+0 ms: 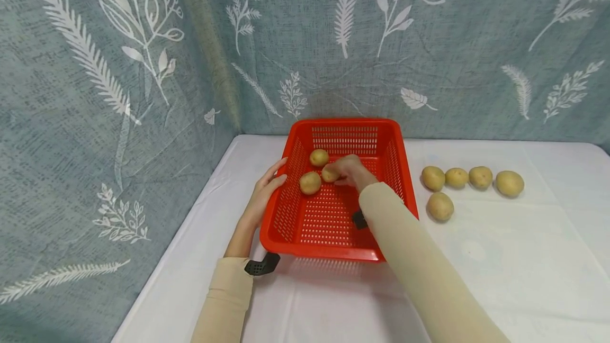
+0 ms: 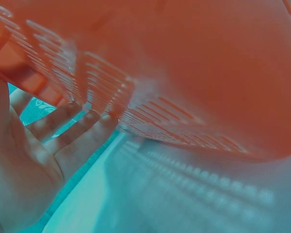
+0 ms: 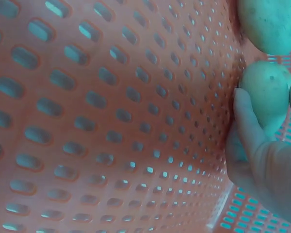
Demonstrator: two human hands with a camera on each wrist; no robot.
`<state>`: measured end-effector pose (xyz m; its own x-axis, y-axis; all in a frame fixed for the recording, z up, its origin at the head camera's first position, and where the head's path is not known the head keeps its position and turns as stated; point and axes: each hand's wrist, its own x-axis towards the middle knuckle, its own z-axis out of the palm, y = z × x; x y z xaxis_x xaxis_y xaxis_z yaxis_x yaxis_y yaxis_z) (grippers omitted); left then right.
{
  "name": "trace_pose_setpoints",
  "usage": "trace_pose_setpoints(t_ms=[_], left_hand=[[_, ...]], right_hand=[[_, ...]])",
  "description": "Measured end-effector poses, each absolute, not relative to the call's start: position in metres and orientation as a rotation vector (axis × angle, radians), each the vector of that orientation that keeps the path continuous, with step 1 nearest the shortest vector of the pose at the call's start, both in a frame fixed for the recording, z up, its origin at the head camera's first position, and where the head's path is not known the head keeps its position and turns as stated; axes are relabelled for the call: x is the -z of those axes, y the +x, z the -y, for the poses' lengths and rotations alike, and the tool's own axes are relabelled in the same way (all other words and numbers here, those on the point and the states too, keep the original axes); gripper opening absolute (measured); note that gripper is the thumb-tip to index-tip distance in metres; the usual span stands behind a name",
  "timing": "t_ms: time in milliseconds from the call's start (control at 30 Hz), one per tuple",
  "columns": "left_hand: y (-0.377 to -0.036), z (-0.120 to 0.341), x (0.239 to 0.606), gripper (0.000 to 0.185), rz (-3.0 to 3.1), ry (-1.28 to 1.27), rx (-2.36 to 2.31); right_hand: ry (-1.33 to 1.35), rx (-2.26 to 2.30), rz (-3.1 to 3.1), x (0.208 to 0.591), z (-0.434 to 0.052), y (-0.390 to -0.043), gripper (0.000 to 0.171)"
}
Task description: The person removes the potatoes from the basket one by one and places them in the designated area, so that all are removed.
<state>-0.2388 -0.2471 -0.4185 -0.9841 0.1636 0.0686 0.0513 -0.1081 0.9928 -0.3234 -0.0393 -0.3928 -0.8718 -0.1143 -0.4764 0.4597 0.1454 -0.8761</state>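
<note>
**Potato going into the red basket**

Your right hand (image 1: 351,169) is reaching into the red basket (image 1: 397,173) and grasping a potato (image 1: 330,173), fingers curling round its smooth, pale yellow-brown skin. In the right wrist view that potato (image 3: 266,94) is sitting just above the basket floor, a hard plastic sheet punched with rows of small oval slots.

Two more potatoes are lying in the basket: one (image 1: 310,182) at 9 o'clock from the one you are holding, just beside it, and one (image 1: 319,157) at 11 o'clock, nearer the back wall. All are rounded and slightly lumpy.

Your left hand (image 1: 264,192) is resting flat against the outside of the basket's left wall, fingers (image 2: 63,124) straight and released, gripping nothing.

Five loose potatoes (image 1: 469,184) are waiting on the white tablecloth (image 1: 524,258) at 3 o'clock from the basket, four in a row and one in front. A grey-blue woven curtain (image 1: 119,94) printed with white leaves is hanging behind. No writing is showing anywhere.
</note>
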Motion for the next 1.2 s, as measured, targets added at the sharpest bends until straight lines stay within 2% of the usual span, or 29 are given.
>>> trace_pose_setpoints(t_ms=[533, 1200], left_hand=[[-0.24, 0.246, 0.421, 0.05, -2.045, 0.238, -2.274], [-0.24, 0.247, 0.42, 0.051, -2.063, 0.242, -2.264]], right_hand=[[0.284, 1.718, -2.044, 0.392, 0.029, -0.33, 0.042], [0.105, 1.851, -1.874, 0.338, -0.013, -0.346, 0.043]])
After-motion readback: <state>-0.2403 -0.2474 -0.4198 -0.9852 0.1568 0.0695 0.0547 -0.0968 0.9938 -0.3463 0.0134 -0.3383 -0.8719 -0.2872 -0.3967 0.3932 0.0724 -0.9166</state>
